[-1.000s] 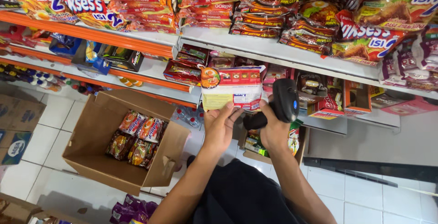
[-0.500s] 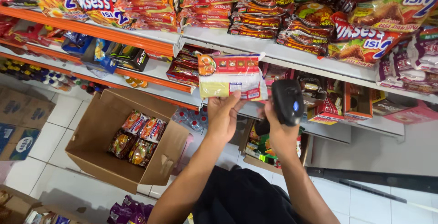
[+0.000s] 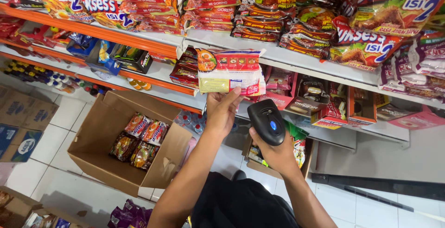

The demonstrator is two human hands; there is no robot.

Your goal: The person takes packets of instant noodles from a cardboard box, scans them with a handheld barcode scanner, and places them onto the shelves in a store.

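- I am looking down past my dark shirt [image 3: 241, 205] and both forearms, which are reaching up toward the shelving.
- My right hand [image 3: 276, 153] is wrapping shut around the grip of a black handheld barcode scanner [image 3: 266, 121], whose head is pointing up and left toward the packet.
- My left hand [image 3: 223, 112] is pinching the lower edge of a flat instant noodle packet [image 3: 230, 71], thumb and fingers clamped on it, holding it up level with the white shelf edge [image 3: 296, 65] with its printed back turned toward me.
- As I judge it, I am in the scanning step: the packet is being presented and the scanner is being brought up just beside and below it, the two still apart.
- The next move, I think, is calling for the scanner head to be lined up squarely on the packet's striped code patch while the packet is being kept flat and steady; a crease or tilt could spoil the read.
- Lower left on the tiled floor [image 3: 65, 116], an open cardboard box [image 3: 99, 130] is holding several round-pictured noodle packets [image 3: 136, 140].
- Farther off, the shelves are carrying stacks of red and orange noodle packs [image 3: 208, 5] above, with an orange shelf rail [image 3: 92, 33] running left.
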